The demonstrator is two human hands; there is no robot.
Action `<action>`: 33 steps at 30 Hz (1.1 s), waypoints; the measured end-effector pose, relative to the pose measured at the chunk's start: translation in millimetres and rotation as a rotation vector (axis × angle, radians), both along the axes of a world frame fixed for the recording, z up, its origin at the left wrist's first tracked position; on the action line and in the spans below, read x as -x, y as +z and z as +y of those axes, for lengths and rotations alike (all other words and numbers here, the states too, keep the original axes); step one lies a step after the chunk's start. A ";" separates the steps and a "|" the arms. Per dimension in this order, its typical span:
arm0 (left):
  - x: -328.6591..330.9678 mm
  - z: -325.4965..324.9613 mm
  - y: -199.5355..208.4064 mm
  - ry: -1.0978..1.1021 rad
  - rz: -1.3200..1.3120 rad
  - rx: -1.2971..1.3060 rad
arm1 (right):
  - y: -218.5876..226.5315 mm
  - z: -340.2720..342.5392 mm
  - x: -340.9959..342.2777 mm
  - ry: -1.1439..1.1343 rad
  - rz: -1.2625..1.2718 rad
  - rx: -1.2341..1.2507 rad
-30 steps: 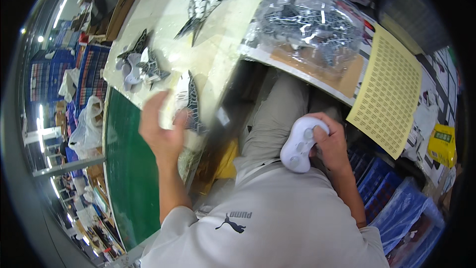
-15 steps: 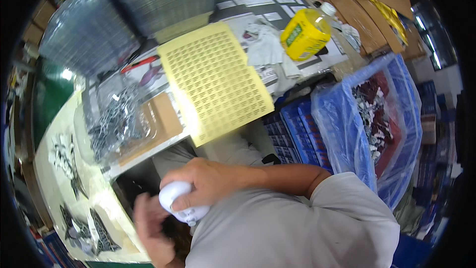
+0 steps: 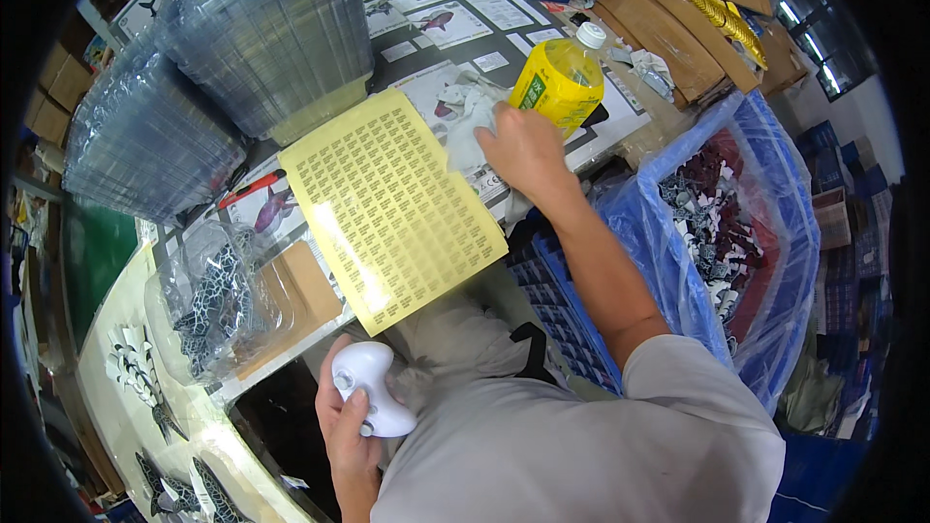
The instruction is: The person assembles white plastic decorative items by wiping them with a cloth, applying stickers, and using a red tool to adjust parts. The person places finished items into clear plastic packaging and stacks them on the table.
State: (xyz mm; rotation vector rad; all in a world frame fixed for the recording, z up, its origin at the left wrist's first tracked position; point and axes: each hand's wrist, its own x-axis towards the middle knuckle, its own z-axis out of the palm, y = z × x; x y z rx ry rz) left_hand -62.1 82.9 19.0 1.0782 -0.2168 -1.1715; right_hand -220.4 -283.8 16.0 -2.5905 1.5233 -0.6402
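Near my lap, my left hand point(image 3: 351, 436) grips a white remote controller point(image 3: 373, 392), gamepad-shaped with a small knob, the thumb lying across its face. My right hand point(image 3: 528, 150) stretches over the table with fingers curled on a crumpled white cloth point(image 3: 472, 121); its fingertips are partly hidden. Just beyond that hand stands a yellow-labelled plastic bottle point(image 3: 560, 82) with a white cap. A yellow sheet of small printed labels point(image 3: 392, 203) lies to the left of the cloth, its near end reaching past the table's edge.
Stacked clear plastic trays point(image 3: 266, 39) stand far left, near a red cutter point(image 3: 252, 189). A clear bag of black-and-white patterned parts point(image 3: 213, 300) lies at left. At right is a blue-lined bin point(image 3: 620, 203) of scraps; a gold fish-like piece point(image 3: 722, 19) rests on cardboard behind.
My right hand has left the controller and moved up and right to the cloth by the bottle. My left hand now holds the controller alone. The whole view has shifted slightly.
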 end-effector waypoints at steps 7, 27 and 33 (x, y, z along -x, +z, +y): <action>1.9 1.0 -1.6 0.017 -0.018 -0.055 | -6.8 38.6 -27.3 0.344 -0.312 -0.093; -14.0 9.8 -21.7 -0.071 0.076 0.088 | 18.0 -8.1 56.5 -0.189 -0.544 0.142; -9.7 11.3 -23.8 0.004 0.045 0.043 | 33.1 28.4 36.8 -0.170 -0.393 0.653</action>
